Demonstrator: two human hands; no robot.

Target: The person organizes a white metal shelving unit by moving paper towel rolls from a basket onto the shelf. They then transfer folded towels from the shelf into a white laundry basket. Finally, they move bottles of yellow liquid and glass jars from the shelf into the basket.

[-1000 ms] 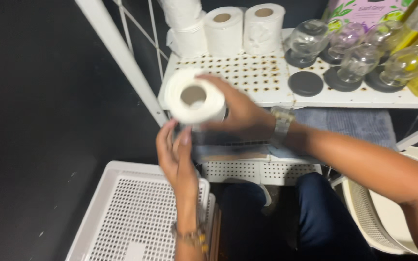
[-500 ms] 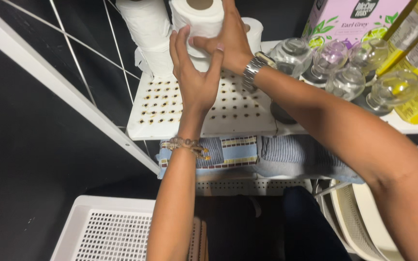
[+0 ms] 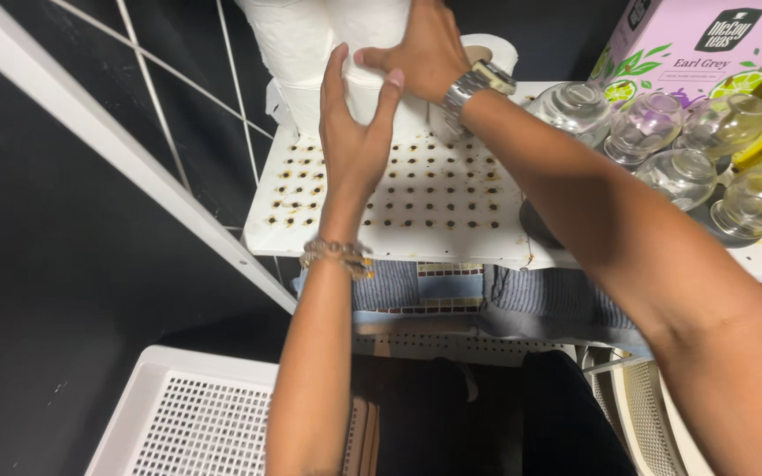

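On the shelf (image 3: 451, 198), both hands hold a paper roll (image 3: 372, 88).

Right hand (image 3: 421, 48) lies over the roll's top, fingers curled against it; left hand (image 3: 354, 132) is open, palm and spread fingers pressed to its front. More rolls (image 3: 297, 53) stand just beside it at the shelf's back left corner. Glass jars (image 3: 663, 141) crowd the shelf's right end, a pink box (image 3: 690, 44) behind them.

Paper roll (image 3: 372, 35) top cut off
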